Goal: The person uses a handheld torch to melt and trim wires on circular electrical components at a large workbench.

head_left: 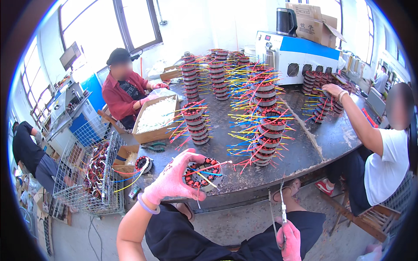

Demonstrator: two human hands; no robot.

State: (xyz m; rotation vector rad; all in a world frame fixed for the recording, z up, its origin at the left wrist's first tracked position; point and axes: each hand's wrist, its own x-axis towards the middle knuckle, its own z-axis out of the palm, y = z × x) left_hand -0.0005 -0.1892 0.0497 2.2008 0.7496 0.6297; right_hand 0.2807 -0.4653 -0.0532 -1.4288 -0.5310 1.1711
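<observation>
My left hand (176, 176), in a pink glove, is closed around a ring-shaped motor stator (203, 175) with dark red windings. Red, blue, yellow and white leads stick out of the stator, which is held above the table's near edge. Lower right, over my lap, my right hand (289, 241) wears a pink glove too. It grips a slim, pointed tool (284, 213) with a pale shaft and a thin tip pointing upward. A narrow metal strip runs beside that shaft; whether both are one tool I cannot tell. The right fingers are partly hidden.
Stacked stators (270, 135) with colored leads stand on the dark table (222, 150). A single stator (143, 164), green-handled pliers (154, 147) and a carton of white pieces (159, 115) lie left. A wire basket (93, 174) stands beside the table. Co-workers sit left and right.
</observation>
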